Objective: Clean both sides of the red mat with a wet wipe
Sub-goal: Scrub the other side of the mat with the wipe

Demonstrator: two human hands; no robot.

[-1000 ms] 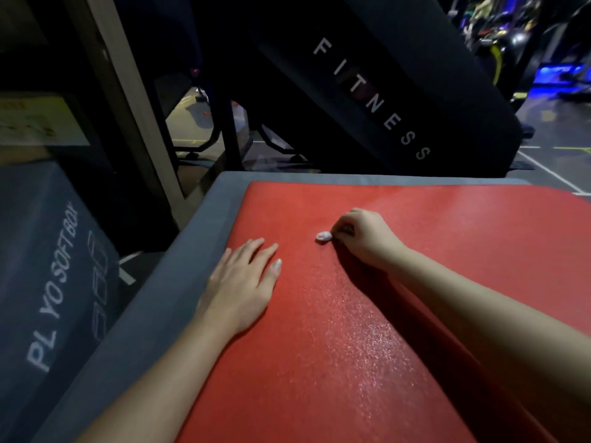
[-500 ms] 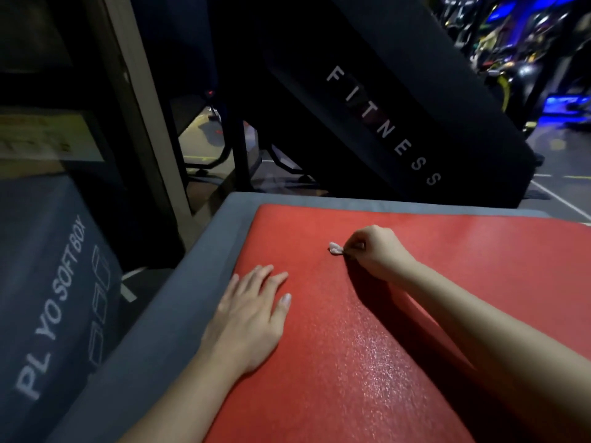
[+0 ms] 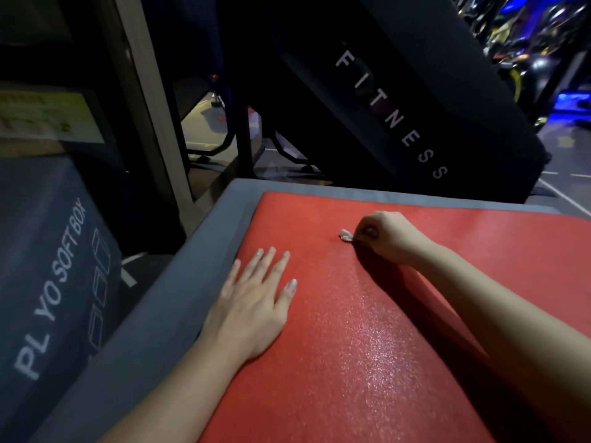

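On the red mat (image 3: pixel 367 346), the left hand (image 3: pixel 252 310) lies flat with straight fingers; the right hand (image 3: pixel 385 236) pinches a wadded wet wipe (image 3: pixel 346 235).

mat (image 3: pixel 367 346) on platform (image 3: pixel 153 330) | box (image 3: pixel 48 282) left of platform | panel (image 3: pixel 399 107) behind

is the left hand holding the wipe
No, the left hand lies flat with straight fingers on the red mat, while the right hand pinches the small white wipe.
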